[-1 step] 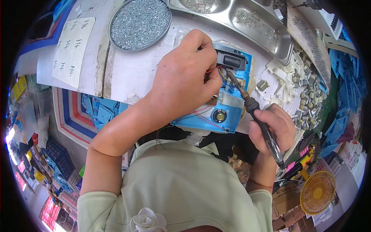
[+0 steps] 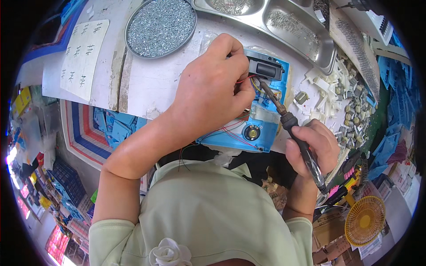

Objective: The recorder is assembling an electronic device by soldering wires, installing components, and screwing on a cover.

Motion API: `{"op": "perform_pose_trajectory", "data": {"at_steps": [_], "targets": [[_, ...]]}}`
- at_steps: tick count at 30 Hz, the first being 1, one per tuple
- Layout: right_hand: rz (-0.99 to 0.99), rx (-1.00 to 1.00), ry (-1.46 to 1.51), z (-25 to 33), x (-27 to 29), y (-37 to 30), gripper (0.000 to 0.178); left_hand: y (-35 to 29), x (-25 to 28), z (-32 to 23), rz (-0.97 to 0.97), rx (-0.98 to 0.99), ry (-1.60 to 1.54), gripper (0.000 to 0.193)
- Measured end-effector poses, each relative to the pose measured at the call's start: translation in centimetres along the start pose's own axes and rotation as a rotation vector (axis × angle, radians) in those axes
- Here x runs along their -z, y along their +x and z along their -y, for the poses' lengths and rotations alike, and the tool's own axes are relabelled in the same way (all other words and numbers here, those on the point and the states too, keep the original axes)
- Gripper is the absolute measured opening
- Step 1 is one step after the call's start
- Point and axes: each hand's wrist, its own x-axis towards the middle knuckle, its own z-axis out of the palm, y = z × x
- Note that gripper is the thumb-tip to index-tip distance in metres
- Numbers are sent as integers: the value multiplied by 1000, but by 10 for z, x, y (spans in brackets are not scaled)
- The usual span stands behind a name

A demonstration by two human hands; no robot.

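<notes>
My right hand [image 2: 316,148] is wrapped round the black handle of a soldering iron [image 2: 290,122]. The iron's metal tip points up and left, at the lower edge of a black rectangular part [image 2: 267,70] in an open blue plastic housing [image 2: 264,141]. Over the housing's left side lies my left hand [image 2: 217,77], its fingers bent and pinched round a thin red wire [image 2: 243,80] beside that part. The fingertips are partly hidden. A small round speaker-like part [image 2: 252,132] is set in the housing's near end. Thin red and dark wires hang from the housing's near left side.
A round tray of small metal screws [image 2: 160,29] stands at the far left. Behind the housing is a steel compartment tray [image 2: 321,60] with small parts. Small motors and white plastic pieces [image 2: 326,86] lie heaped at the right. A yellow fan [image 2: 364,221] is low at the right.
</notes>
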Motion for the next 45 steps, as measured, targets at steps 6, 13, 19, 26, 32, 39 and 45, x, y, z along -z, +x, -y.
{"op": "perform_pose_trajectory", "data": {"at_steps": [6,13,19,26,32,39,45], "targets": [[1,12,-2,2,2,-2,27,0,-1,-1,6,13,-3,12],[-3,29,10,1,1,-1,29,0,-1,-1,0,4,8,13],[-16,43,11,-1,-3,1,29,0,0,-1,3,1,9,13],[-24,41,19,-3,-3,0,28,0,-1,0,-15,-30,17,13],[-21,39,30,-3,-3,-1,27,0,-2,-1,-4,1,12,13],[-15,39,17,-1,-1,-1,27,0,-2,0,-10,-12,7,13],[-22,35,24,0,2,-3,27,0,-3,0,-9,-14,14,13]]}}
